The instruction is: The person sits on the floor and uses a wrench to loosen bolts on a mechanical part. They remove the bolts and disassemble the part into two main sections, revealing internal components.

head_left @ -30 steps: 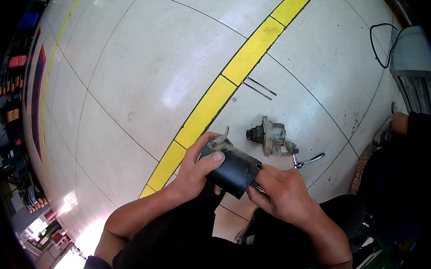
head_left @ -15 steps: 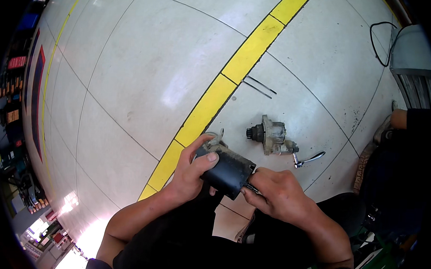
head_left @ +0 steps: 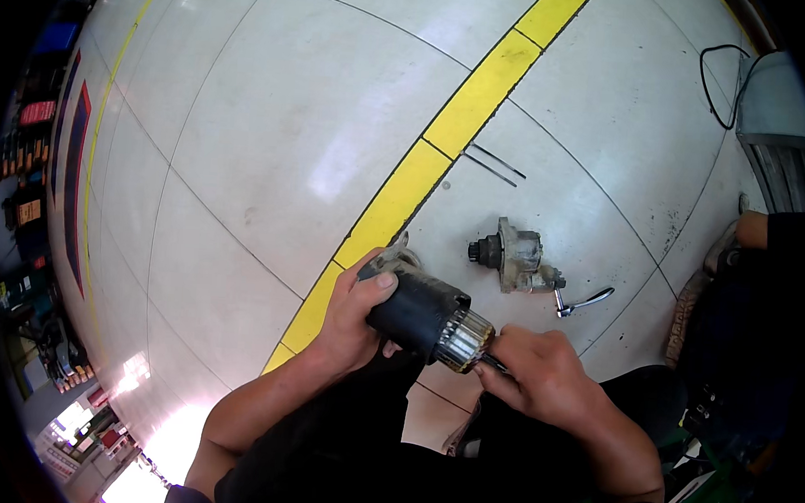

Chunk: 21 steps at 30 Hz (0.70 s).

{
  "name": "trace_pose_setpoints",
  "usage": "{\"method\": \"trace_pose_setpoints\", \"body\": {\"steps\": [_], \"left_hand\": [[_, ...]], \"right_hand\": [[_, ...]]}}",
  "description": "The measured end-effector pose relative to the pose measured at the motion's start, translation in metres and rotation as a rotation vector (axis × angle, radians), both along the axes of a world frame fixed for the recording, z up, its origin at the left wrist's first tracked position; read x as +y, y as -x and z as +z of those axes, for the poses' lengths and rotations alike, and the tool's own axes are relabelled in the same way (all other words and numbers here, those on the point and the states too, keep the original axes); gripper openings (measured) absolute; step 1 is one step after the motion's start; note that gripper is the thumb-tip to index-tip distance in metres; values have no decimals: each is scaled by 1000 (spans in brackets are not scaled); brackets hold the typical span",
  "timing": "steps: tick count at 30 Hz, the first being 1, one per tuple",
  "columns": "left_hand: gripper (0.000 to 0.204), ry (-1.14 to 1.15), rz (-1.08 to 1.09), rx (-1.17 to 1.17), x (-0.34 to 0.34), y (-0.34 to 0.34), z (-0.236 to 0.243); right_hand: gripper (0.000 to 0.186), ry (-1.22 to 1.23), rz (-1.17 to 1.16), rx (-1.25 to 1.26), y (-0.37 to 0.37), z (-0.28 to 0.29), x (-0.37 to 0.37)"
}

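My left hand (head_left: 352, 305) is wrapped round a black cylindrical starter motor housing (head_left: 409, 308), with its dirty grey end cap pointing up and left. Out of the housing's lower right end sticks a metal armature (head_left: 464, 339), its ribbed shiny body partly showing and the rest still inside. The fingers of my right hand (head_left: 542, 370) are closed round the armature's shaft. On the floor beyond my right hand lies the grey metal starter drive end (head_left: 517, 256), its dark toothed pinion facing left. A ratchet wrench (head_left: 587, 303) rests against its lower right side.
Two long thin bolts (head_left: 495, 163) lie on the floor beside a yellow floor stripe (head_left: 440, 147). Another person's dark-clothed leg (head_left: 736, 305) and shoe are close on the right. A grey metal unit (head_left: 783, 107) with a black cable stands at the far right.
My right hand has moved away from the housing, down and right, drawing the armature partly out. My left hand keeps its hold on the housing.
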<state>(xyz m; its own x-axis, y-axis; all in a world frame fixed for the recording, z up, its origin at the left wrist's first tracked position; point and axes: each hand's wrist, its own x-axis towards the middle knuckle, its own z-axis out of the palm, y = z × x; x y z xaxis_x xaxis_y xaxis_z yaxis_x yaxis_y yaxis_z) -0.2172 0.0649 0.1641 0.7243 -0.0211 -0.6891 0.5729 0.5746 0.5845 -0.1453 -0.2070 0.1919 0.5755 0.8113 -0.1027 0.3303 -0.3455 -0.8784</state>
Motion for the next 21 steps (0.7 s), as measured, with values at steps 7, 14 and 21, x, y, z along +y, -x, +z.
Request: {"method": "trace_pose_setpoints", "body": {"steps": [7,14,21], "left_hand": [[67,-200,-153,-38,-10,-2,0],[67,-156,-62,15,0,1,0],[61,-107,158,-91,82,6,-14]], "right_hand": [[28,33,19,-97,3,-3,1],[29,35,45,-49,0,0,-3],[19,41,-77,68,-21,14,-48]]}}
